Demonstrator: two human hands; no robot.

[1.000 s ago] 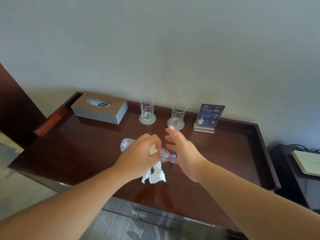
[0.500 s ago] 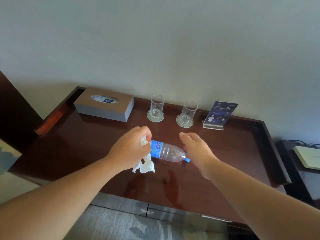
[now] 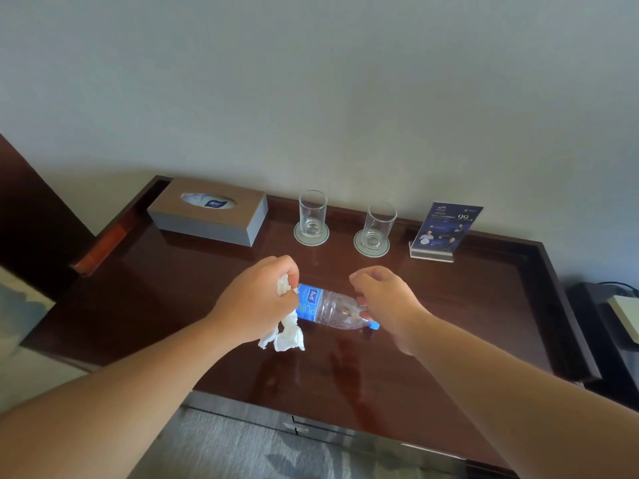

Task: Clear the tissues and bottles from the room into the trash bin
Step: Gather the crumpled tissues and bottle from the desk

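Observation:
A clear plastic bottle with a blue label and blue cap lies sideways just above the dark wooden desk. My left hand grips its base end together with a crumpled white tissue, which hangs below the fist. My right hand is at the bottle's neck end, fingers curled and thumb against the bottle's shoulder. The cap pokes out beneath that hand.
At the back of the desk stand a grey tissue box, two empty glasses on coasters and a blue card stand. The desk has a raised rim. A low side unit sits at right.
My right hand has closed in from beside the bottle onto its neck end, fingers curling. My left hand keeps its hold on the tissue and the bottle's base.

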